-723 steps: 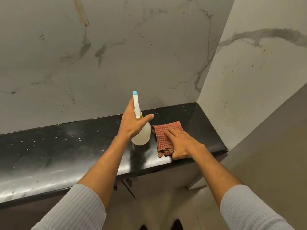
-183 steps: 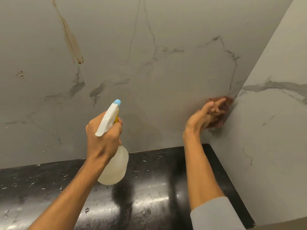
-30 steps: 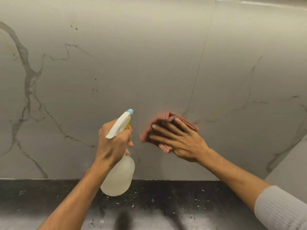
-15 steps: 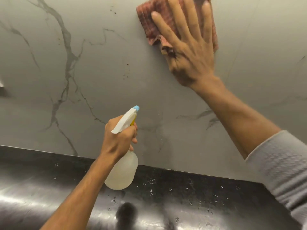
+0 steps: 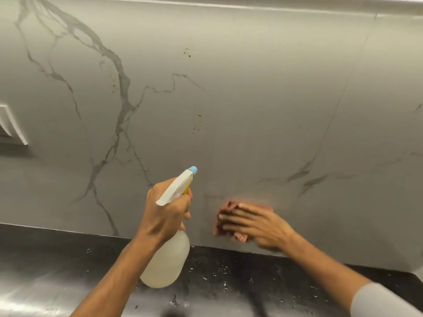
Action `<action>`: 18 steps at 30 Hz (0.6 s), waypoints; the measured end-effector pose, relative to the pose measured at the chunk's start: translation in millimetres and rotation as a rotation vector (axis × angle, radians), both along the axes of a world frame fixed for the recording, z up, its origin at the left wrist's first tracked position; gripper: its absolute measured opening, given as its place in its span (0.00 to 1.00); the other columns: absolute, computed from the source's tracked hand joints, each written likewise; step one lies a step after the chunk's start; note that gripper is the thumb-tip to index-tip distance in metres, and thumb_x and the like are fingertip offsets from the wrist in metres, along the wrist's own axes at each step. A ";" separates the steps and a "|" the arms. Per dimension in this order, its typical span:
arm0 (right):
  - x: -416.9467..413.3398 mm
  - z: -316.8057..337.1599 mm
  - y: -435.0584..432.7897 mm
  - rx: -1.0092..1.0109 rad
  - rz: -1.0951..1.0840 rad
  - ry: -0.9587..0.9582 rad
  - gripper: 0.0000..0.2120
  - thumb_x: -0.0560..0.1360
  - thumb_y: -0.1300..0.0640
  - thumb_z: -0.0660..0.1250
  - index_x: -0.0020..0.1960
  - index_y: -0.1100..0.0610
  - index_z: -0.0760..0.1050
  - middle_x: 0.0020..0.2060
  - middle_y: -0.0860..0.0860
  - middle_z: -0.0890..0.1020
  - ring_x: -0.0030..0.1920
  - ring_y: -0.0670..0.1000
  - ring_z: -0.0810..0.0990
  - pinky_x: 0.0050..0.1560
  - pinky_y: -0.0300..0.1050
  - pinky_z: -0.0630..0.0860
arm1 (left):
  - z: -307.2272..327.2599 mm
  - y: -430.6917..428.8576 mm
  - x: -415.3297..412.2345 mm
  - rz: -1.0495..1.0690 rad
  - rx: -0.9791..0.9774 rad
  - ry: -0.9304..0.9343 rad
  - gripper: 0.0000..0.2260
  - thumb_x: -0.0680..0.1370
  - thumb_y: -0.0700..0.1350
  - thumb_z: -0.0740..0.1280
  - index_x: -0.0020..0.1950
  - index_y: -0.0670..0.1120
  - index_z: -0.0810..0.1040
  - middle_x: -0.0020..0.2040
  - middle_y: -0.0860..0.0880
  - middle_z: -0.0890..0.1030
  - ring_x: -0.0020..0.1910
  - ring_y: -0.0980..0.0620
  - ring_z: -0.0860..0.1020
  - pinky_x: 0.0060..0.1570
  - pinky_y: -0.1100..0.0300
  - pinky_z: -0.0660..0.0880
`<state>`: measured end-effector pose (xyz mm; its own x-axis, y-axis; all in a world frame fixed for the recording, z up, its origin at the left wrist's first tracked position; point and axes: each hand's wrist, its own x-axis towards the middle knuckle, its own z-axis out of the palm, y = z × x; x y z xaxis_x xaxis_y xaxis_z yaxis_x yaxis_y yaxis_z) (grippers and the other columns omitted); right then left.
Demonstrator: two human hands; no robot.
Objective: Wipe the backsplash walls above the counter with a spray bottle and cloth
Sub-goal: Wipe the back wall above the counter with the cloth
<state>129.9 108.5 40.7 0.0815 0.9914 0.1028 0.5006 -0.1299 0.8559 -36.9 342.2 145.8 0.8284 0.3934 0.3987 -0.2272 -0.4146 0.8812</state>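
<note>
My left hand (image 5: 163,213) grips the neck of a translucent spray bottle (image 5: 168,261) with a white trigger head and blue nozzle, held upright above the counter and aimed at the wall. My right hand (image 5: 256,223) presses a red checked cloth (image 5: 226,210) flat against the grey marble backsplash (image 5: 251,99), low down just above the counter edge. The hand is motion-blurred and covers most of the cloth. Small brown specks mark the wall above the bottle.
The black glossy counter (image 5: 240,277) runs along the bottom, dotted with water droplets. A white switch plate (image 5: 10,126) sticks out of the wall at the far left. A pale ledge runs along the top of the backsplash.
My right hand has swept the cloth from high on the wall down to just above the counter. The spray bottle in my left hand has stayed roughly in place.
</note>
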 end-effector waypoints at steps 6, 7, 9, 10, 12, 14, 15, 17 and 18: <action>23.1 227.8 43.7 0.782 0.096 -0.013 0.24 0.83 0.52 0.57 0.78 0.47 0.64 0.78 0.56 0.65 0.78 0.61 0.60 0.77 0.59 0.52 | 18.6 -0.8 8.8 -0.004 -0.033 -0.022 0.09 0.62 0.40 0.59 0.34 0.34 0.74 0.32 0.33 0.75 0.26 0.39 0.76 0.21 0.54 0.74; 25.0 254.3 55.1 0.903 0.081 -0.076 0.22 0.85 0.50 0.54 0.78 0.48 0.65 0.77 0.57 0.65 0.78 0.62 0.62 0.78 0.58 0.51 | 21.9 -2.4 10.5 -0.003 -0.042 -0.026 0.10 0.62 0.40 0.59 0.35 0.34 0.75 0.33 0.33 0.75 0.26 0.41 0.77 0.22 0.53 0.75; 23.5 274.5 78.5 1.015 0.080 -0.123 0.22 0.85 0.49 0.54 0.78 0.49 0.66 0.76 0.60 0.67 0.77 0.63 0.63 0.79 0.56 0.50 | 27.7 -4.2 14.2 0.002 -0.046 -0.046 0.10 0.62 0.40 0.60 0.35 0.33 0.74 0.34 0.33 0.76 0.26 0.40 0.77 0.22 0.51 0.75; 21.2 268.3 88.1 0.986 0.103 -0.120 0.22 0.85 0.50 0.56 0.78 0.49 0.66 0.77 0.60 0.66 0.77 0.63 0.63 0.79 0.57 0.50 | 29.9 -4.3 16.4 0.011 -0.042 -0.060 0.10 0.63 0.40 0.60 0.35 0.33 0.74 0.34 0.33 0.76 0.27 0.38 0.77 0.22 0.50 0.75; 10.1 227.3 96.1 0.758 0.119 -0.052 0.24 0.83 0.52 0.59 0.78 0.49 0.65 0.78 0.59 0.64 0.78 0.63 0.60 0.80 0.58 0.50 | 33.5 -4.0 19.1 0.034 -0.048 -0.086 0.10 0.63 0.40 0.59 0.35 0.33 0.74 0.34 0.32 0.75 0.28 0.36 0.78 0.22 0.50 0.75; -4.0 180.6 86.0 0.430 0.099 0.038 0.28 0.80 0.53 0.65 0.79 0.48 0.64 0.79 0.55 0.62 0.79 0.59 0.59 0.80 0.58 0.53 | 35.6 -0.6 19.1 0.047 -0.061 -0.102 0.09 0.63 0.39 0.59 0.34 0.33 0.73 0.34 0.32 0.75 0.27 0.37 0.76 0.21 0.49 0.74; -8.4 170.2 77.4 0.309 0.084 0.060 0.30 0.78 0.54 0.66 0.78 0.47 0.65 0.79 0.53 0.62 0.79 0.57 0.59 0.80 0.57 0.56 | 36.2 2.1 18.4 0.047 -0.057 -0.106 0.08 0.64 0.39 0.59 0.34 0.34 0.73 0.33 0.33 0.75 0.26 0.39 0.76 0.21 0.48 0.74; -1.0 188.5 67.5 0.224 0.091 0.050 0.31 0.75 0.55 0.65 0.78 0.46 0.65 0.79 0.51 0.63 0.79 0.56 0.60 0.79 0.58 0.59 | 37.0 8.8 17.2 0.043 -0.053 -0.108 0.08 0.64 0.39 0.59 0.33 0.35 0.73 0.32 0.36 0.74 0.25 0.43 0.76 0.20 0.49 0.74; 5.7 210.3 71.7 0.289 0.093 0.031 0.28 0.78 0.54 0.62 0.78 0.46 0.65 0.79 0.52 0.62 0.79 0.57 0.59 0.79 0.59 0.59 | 37.1 13.2 17.1 0.042 -0.056 -0.106 0.07 0.64 0.39 0.59 0.33 0.35 0.73 0.31 0.38 0.74 0.24 0.46 0.76 0.20 0.51 0.73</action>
